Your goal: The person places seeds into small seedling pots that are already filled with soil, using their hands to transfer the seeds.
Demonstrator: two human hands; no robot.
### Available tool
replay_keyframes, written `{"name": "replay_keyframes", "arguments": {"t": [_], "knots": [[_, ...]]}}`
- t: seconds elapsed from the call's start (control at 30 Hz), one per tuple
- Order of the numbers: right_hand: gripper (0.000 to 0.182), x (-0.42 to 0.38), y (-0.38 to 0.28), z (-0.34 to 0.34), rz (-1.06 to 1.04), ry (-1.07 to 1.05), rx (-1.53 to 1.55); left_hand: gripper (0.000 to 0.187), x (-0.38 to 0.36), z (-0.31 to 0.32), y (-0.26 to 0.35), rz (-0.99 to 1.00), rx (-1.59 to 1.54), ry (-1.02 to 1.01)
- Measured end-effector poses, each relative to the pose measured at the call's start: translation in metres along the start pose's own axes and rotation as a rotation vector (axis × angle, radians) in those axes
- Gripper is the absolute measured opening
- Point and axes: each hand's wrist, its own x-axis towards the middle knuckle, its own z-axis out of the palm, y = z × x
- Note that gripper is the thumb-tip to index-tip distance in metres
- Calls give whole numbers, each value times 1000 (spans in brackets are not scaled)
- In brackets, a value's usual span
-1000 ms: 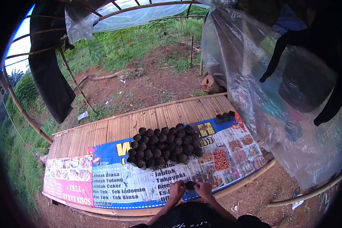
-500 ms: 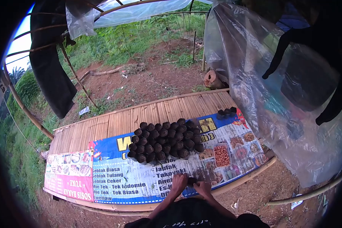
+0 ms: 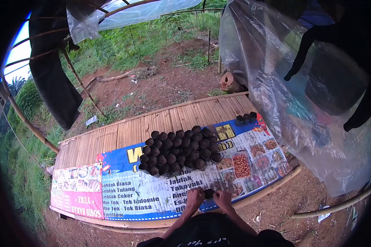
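Note:
Near the front edge of the table, my left hand [image 3: 196,196] and my right hand [image 3: 222,198] pinch a small black planting bag [image 3: 209,194] from either side. Its dark opening shows between my fingers; what is inside I cannot make out. Beyond my hands, many black planting bags filled with dark soil [image 3: 179,150] stand packed close together on the printed banner [image 3: 127,210]. To their right lies a clear plastic tub of reddish-brown seeds [image 3: 241,165].
A few more black bags [image 3: 246,119] sit at the table's far right corner. Bamboo slats [image 3: 152,125] form the tabletop. Clear plastic sheeting [image 3: 268,94] hangs on the right, dark cloth [image 3: 51,82] on the left. A bamboo pole [image 3: 334,208] runs low at right.
The black bag between my hands has tipped up and its opening now shows more. My hands have shifted slightly, and the view has moved a little.

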Motion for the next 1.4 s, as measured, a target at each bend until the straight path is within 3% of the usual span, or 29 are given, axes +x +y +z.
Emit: {"name": "replay_keyframes", "arguments": {"t": [0.17,0.23,0.4,0.47,0.57,0.6,0.7,0.77,0.87,0.97,1.17,1.3,1.4], "knots": [[25,5,2,-1,-84,67,29,10,4,5,-9,-31,66,-65],[25,5,3,0,-73,73,66,9,-2,-1,1,-33,-47,-21],[26,6,9,9,-19,20,93,9,-2,6,-9,-65,3,-55],[26,1,-4,-6,-148,135,-18,9,1,5,-9,-71,-10,-47],[27,3,2,0,-157,123,-8,9,-2,5,-10,-98,-19,-61],[28,5,5,4,-88,63,110,9,-3,6,-11,-102,1,-71],[31,0,3,3,-1,97,20,10,-3,3,-10,-132,27,-111],[38,-5,-15,-17,67,36,48,13,0,-2,-8,-30,29,-118],[48,-9,-19,-17,266,-198,3,19,11,-5,4,-5,109,-120],[46,-12,-10,-1,264,-216,65,14,20,-1,3,72,199,-197],[33,-10,-11,-3,144,-20,-1,16,24,-6,10,165,268,-157],[28,-2,-23,-24,14,137,-16,11,15,-3,6,11,49,-85],[27,4,-15,-10,22,84,-3,11,9,5,0,-38,61,-90]]}}
